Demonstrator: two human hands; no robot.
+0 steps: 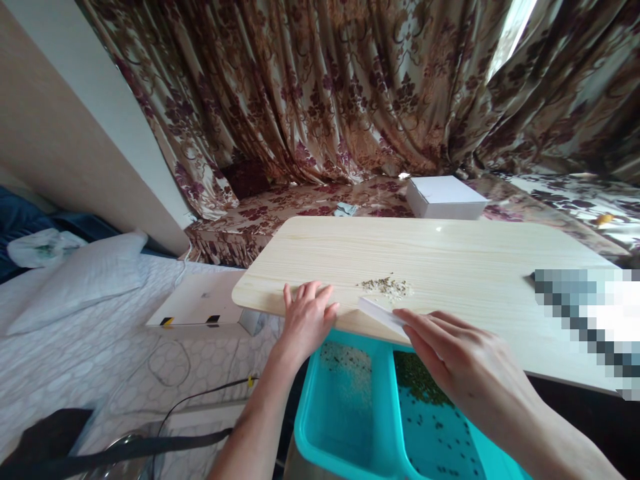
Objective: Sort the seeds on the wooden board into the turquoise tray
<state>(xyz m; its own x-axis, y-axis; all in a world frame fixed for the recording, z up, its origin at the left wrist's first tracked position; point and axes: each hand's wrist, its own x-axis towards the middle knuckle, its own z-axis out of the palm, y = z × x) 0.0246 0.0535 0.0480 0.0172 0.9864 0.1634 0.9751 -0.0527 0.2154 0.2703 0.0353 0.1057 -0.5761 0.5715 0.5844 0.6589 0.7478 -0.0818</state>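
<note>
The right hand's (470, 365) fingers grip a white card (379, 313), slanted just below the grain pile (387, 287) right of centre, while the left hand's (307, 319) spread, empty fingers rest at the table (345, 247) edge, apparently for support.

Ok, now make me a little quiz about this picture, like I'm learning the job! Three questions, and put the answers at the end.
1. Which hand holds the flat white piece?
2. Which compartment of the turquoise tray has the heap of dark green bits: A) left in the picture, or B) right in the picture?
3. True or false: the left hand is down inside the tray.

Key:
1. The right hand.
2. B.
3. False; its fingers rest on the wooden tabletop.
</note>
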